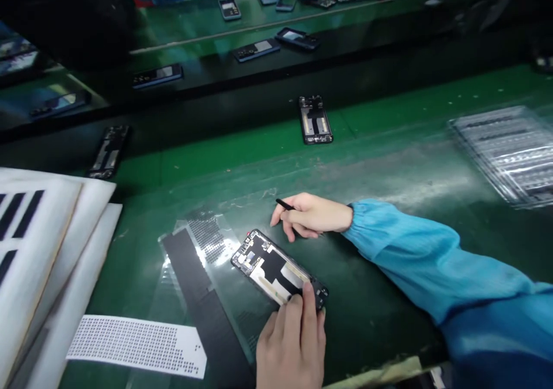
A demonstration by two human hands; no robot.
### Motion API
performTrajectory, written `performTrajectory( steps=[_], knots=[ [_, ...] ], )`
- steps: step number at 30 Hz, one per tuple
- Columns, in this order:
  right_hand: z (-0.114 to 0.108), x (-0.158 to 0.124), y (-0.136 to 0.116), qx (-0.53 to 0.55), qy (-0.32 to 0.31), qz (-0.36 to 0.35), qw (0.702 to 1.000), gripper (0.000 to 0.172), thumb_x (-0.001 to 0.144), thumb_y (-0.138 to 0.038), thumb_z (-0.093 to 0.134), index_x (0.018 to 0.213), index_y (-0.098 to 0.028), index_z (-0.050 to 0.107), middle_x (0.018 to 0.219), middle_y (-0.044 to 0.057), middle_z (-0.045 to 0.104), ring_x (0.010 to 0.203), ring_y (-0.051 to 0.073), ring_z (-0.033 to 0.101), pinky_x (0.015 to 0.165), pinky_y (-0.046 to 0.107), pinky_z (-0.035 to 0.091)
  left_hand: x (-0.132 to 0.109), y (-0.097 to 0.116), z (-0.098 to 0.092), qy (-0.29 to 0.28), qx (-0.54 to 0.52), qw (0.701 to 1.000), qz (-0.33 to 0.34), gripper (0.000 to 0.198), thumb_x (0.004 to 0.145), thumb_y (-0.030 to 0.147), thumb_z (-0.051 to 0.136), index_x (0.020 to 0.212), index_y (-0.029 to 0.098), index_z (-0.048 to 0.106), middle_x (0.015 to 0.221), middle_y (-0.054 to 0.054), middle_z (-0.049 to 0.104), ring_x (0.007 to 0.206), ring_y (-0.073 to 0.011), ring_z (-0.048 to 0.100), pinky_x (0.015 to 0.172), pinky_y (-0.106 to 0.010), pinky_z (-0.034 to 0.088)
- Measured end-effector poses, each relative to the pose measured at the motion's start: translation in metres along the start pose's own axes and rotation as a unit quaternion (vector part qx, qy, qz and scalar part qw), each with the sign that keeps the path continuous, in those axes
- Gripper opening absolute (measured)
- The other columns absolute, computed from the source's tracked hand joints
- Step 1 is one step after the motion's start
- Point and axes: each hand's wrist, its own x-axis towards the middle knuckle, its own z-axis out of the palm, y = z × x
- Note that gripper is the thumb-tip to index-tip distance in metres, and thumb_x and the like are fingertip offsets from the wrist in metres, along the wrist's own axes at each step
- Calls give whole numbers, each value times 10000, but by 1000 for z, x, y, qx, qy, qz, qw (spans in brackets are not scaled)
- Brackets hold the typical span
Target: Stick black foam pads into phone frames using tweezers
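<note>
An open phone body [263, 256], its inner parts facing up, lies slanted on the green mat. My left hand [294, 340] comes from the bottom edge and grips the phone's lower end, fingers over its near side. Above and to the right of the phone, my right hand [309, 213], in a blue sleeve, holds a thin black tool [284, 204] between thumb and fingers; the hand does not touch the phone. Left of the phone are clear plastic sheets [209, 236] with a black strip [194, 279] and a white sheet of small dark stickers [138, 343].
Foam sheets [56, 250] with black pads stand at the left. A second phone body [315, 121] lies further back, another [108, 153] at the back left. Clear trays [510, 153] are stacked at the right. Across the bench, more phone frames [257, 50] lie near a person in blue.
</note>
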Motion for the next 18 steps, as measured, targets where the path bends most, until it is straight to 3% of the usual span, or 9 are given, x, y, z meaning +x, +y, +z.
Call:
performTrajectory(
  steps=[6,12,18],
  knots=[
    [0,0,4,-13,-6,-31,999,219,924,-12,399,930,-140,577,567,-59,639,287,22,392,316,131,295,-2,1,-2,-5,12,1000,8,360,908,145,642,1261,77,633,975,-100,724,785,-182,682,706,-300,555],
    [1,1,6,-20,-3,-41,999,213,926,-20,398,935,-144,571,557,-68,628,288,26,392,312,134,303,-1,2,2,14,27,999,11,354,904,147,667,1255,105,645,983,-84,710,721,-142,680,637,-254,522],
    [2,1,6,-30,5,-47,998,206,913,-25,412,932,-147,578,549,-74,625,292,38,394,320,151,314,2,2,6,4,31,999,21,409,908,193,671,1309,137,614,824,-9,645,591,-107,617,540,-243,481]
  ],
)
